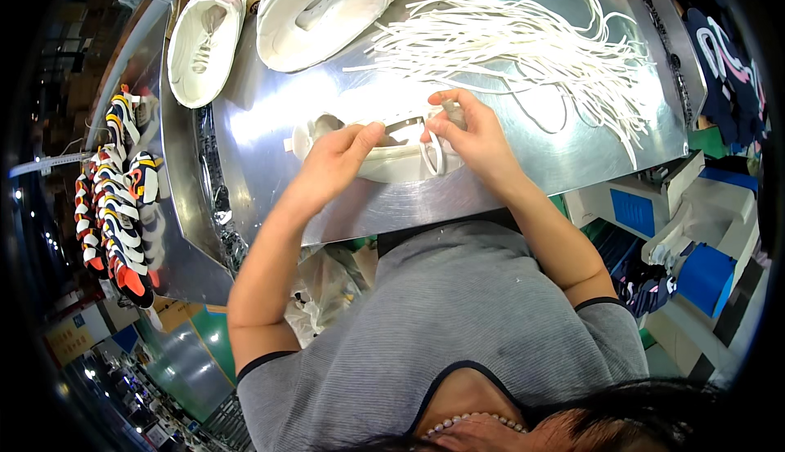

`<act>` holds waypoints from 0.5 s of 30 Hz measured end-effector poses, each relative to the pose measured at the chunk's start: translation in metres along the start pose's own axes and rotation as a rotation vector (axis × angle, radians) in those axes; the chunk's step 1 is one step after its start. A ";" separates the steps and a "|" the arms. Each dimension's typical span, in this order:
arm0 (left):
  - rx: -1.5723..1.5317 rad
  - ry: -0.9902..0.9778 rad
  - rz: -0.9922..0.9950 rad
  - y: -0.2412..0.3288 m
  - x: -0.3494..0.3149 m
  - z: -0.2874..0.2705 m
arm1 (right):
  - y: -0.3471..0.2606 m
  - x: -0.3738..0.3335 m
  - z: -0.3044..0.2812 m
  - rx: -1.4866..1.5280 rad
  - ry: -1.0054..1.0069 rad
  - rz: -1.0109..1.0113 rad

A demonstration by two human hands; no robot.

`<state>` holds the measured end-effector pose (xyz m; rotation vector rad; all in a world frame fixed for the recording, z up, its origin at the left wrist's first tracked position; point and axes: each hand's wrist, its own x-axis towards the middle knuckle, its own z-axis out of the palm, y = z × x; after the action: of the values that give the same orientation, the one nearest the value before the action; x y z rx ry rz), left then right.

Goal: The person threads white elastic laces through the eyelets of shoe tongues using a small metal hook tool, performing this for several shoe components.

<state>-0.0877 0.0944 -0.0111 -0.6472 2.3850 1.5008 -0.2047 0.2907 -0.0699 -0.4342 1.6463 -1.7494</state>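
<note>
A white shoe upper (398,167) lies on the metal table in front of me. My left hand (339,154) grips its near-left side, thumb along the opening's edge and fingers partly hidden behind the material. Over the right end, my right hand (474,132) is closed in a pinch on a white shoelace (436,156), which hangs in a loop down the upper's side. Its exact path through the eyelets is too small to make out. Just beyond the right hand lies a loose pile of white shoelaces (523,43).
Pale shoe uppers with pink lacing, one narrow (206,47) and one larger (307,43), sit at the far left of the metal table (392,217). Several colourful shoe pieces (114,207) stand left of it. White and blue bins (707,280) are at the right.
</note>
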 end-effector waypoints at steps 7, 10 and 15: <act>0.478 0.294 0.440 -0.010 0.007 0.024 | -0.002 0.003 0.004 -0.097 0.055 0.014; -0.247 0.151 0.038 -0.010 0.015 0.030 | 0.009 0.005 0.005 -0.179 0.070 0.027; -0.504 -0.163 -0.300 0.003 0.048 0.021 | 0.011 0.009 0.002 -0.307 0.121 0.023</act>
<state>-0.1316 0.1028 -0.0392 -0.8981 1.7002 1.9335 -0.2071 0.2839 -0.0825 -0.4532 2.0097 -1.5349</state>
